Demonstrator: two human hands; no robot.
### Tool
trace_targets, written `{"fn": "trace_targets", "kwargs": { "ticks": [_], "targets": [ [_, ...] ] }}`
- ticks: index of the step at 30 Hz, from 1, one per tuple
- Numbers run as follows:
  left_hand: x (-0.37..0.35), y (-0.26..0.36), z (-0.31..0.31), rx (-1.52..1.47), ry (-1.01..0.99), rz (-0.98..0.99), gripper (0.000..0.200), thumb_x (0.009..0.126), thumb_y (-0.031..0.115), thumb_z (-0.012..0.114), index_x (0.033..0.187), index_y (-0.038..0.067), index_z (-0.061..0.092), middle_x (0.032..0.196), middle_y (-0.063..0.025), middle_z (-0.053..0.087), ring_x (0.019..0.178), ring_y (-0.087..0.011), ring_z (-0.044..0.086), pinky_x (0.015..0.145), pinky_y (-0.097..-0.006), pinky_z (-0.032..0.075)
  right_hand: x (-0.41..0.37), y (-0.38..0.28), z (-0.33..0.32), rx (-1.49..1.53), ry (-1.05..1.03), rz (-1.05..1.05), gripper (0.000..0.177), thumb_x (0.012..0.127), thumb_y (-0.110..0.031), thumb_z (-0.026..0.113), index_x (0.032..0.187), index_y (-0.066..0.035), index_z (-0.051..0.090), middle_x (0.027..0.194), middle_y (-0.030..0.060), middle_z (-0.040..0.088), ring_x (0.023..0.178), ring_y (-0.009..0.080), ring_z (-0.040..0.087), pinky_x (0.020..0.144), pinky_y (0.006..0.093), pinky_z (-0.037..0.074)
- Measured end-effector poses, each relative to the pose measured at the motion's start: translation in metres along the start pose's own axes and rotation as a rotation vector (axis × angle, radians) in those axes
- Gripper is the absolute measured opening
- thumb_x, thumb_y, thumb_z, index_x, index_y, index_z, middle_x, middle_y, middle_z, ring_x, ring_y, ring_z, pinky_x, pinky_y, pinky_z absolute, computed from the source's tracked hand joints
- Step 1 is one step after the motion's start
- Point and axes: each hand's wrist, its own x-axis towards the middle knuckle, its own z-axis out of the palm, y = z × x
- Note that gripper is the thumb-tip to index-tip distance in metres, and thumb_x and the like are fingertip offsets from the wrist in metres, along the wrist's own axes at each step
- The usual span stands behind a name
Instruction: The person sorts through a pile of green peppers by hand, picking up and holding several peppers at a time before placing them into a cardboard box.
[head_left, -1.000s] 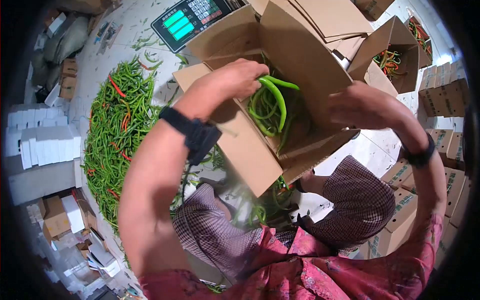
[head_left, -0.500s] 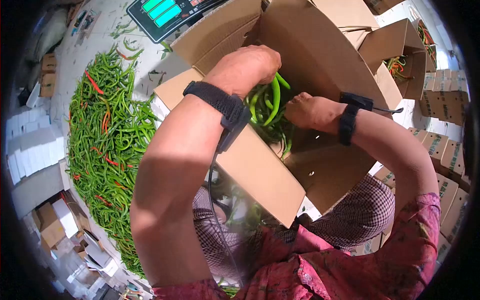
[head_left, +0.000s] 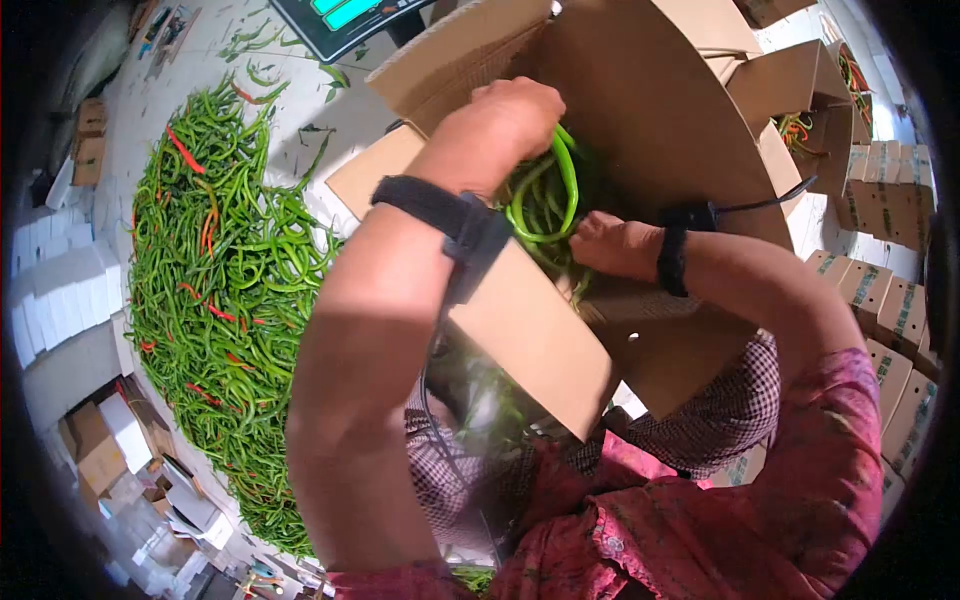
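Note:
An open cardboard box (head_left: 540,330) tilts in front of me, with several long green chili peppers (head_left: 545,205) inside it. My left hand (head_left: 515,120) reaches over the near side of the box. Its fingers are curled, and bright green peppers come out from under it, seemingly in its grip. Deeper to the right, my right hand (head_left: 620,243) is closed beside the same peppers. Its fingertips are partly hidden, so I cannot make out what lies in them. Both wrists wear black straps.
A big heap of green chili peppers (head_left: 220,300) with some red ones covers the floor at left. A scale with a lit display (head_left: 350,15) stands at the top. Right, another open box (head_left: 790,90) holds peppers, near stacked cartons (head_left: 885,200).
The view has shifted slightly. My right hand has moved a little left, closer to the peppers. The bright green peppers under my left hand now form a loop.

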Motion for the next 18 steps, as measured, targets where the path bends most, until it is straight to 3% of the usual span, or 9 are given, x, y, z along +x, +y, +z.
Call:
{"fn": "trace_targets", "kwargs": {
  "ticks": [3, 6, 8, 9, 11, 14, 15, 16, 18],
  "targets": [
    [0.013, -0.012, -0.002, -0.034, 0.057, 0.124, 0.038, 0.081, 0.009, 0.055, 0.117, 0.013, 0.064, 0.111, -0.0163, 0.065, 0.107, -0.0344, 0.06, 0.094, -0.0428, 0.048, -0.007, 0.012, -0.056, 0.122, -0.139, -0.031, 0.008, 0.076, -0.019, 0.058, 0.077, -0.013, 0.064, 0.084, 0.0015, 0.061, 0.087, 0.0177, 0.06, 0.073, 0.0281, 0.045],
    [0.019, -0.009, -0.018, -0.048, -0.124, 0.23, 0.037, 0.081, 0.014, 0.058, 0.118, 0.014, 0.063, 0.106, -0.0163, 0.067, 0.103, -0.0332, 0.062, 0.092, -0.0408, 0.049, -0.049, 0.037, -0.137, 0.167, 0.12, -0.046, 0.009, 0.08, -0.017, 0.056, 0.084, -0.011, 0.062, 0.089, 0.0029, 0.061, 0.085, 0.0208, 0.059, 0.071, 0.0297, 0.045],
    [0.015, 0.001, -0.025, -0.073, -0.19, 0.216, 0.037, 0.08, 0.015, 0.059, 0.117, 0.016, 0.064, 0.102, -0.015, 0.068, 0.096, -0.0308, 0.065, 0.086, -0.0396, 0.051, -0.076, 0.047, -0.159, 0.335, 0.155, -0.004, 0.01, 0.082, -0.017, 0.053, 0.08, -0.01, 0.061, 0.085, 0.0051, 0.061, 0.08, 0.0255, 0.061, 0.069, 0.0353, 0.048],
    [0.013, 0.008, -0.026, -0.083, -0.244, 0.155, 0.038, 0.08, 0.009, 0.054, 0.116, 0.016, 0.065, 0.097, -0.0114, 0.069, 0.09, -0.0268, 0.066, 0.078, -0.0382, 0.053, -0.083, 0.051, -0.166, 0.338, 0.153, -0.009, 0.01, 0.082, -0.017, 0.053, 0.08, -0.01, 0.061, 0.085, 0.0051, 0.061, 0.08, 0.0255, 0.061, 0.069, 0.0353, 0.048],
    [0.016, 0.014, -0.023, -0.007, -0.311, 0.106, 0.035, 0.08, 0.005, 0.051, 0.109, 0.014, 0.067, 0.086, -0.0068, 0.07, 0.077, -0.0195, 0.067, 0.066, -0.0351, 0.054, -0.092, 0.059, -0.176, 0.605, -0.247, 0.193, 0.007, 0.08, -0.013, 0.056, 0.079, -0.01, 0.062, 0.083, 0.0064, 0.061, 0.077, 0.0295, 0.063, 0.069, 0.0404, 0.05],
    [0.029, 0.023, -0.003, -0.173, -0.428, 0.184, 0.029, 0.079, 0.007, 0.053, 0.104, 0.012, 0.067, 0.082, -0.0064, 0.068, 0.074, -0.0183, 0.065, 0.064, -0.0341, 0.052, -0.106, 0.063, -0.187, 0.624, -0.154, 0.21, 0.006, 0.078, -0.008, 0.059, 0.08, -0.011, 0.064, 0.082, 0.0063, 0.063, 0.074, 0.0316, 0.064, 0.069, 0.0417, 0.053],
    [0.034, 0.034, 0.01, -0.273, -0.4, 0.179, 0.025, 0.078, 0.008, 0.055, 0.1, 0.01, 0.066, 0.079, -0.0048, 0.067, 0.072, -0.0173, 0.064, 0.063, -0.0328, 0.052, -0.106, 0.066, -0.19, 0.716, -0.269, 0.261, 0.01, 0.075, -0.006, 0.062, 0.085, -0.01, 0.065, 0.09, 0.0068, 0.064, 0.085, 0.03, 0.064, 0.076, 0.0393, 0.052],
    [0.037, 0.047, 0.021, -0.276, -0.366, 0.203, 0.023, 0.077, 0.01, 0.056, 0.098, 0.011, 0.068, 0.084, -0.0051, 0.069, 0.073, -0.0214, 0.065, 0.064, -0.0351, 0.051, -0.107, 0.071, -0.181, 0.721, -0.27, 0.266, 0.01, 0.075, -0.006, 0.062, 0.085, -0.01, 0.065, 0.09, 0.0068, 0.064, 0.085, 0.03, 0.064, 0.076, 0.0393, 0.052],
    [0.023, 0.063, 0.022, -0.351, -0.325, 0.321, 0.036, 0.08, 0.023, 0.06, 0.111, 0.007, 0.065, 0.099, -0.0163, 0.067, 0.089, -0.0282, 0.064, 0.078, -0.0348, 0.049, -0.105, 0.078, -0.151, 0.858, -0.071, 0.104, 0.018, 0.074, -0.008, 0.063, 0.091, -0.01, 0.067, 0.098, 0.009, 0.064, 0.098, 0.0291, 0.061, 0.085, 0.0383, 0.05]
  ]
}}
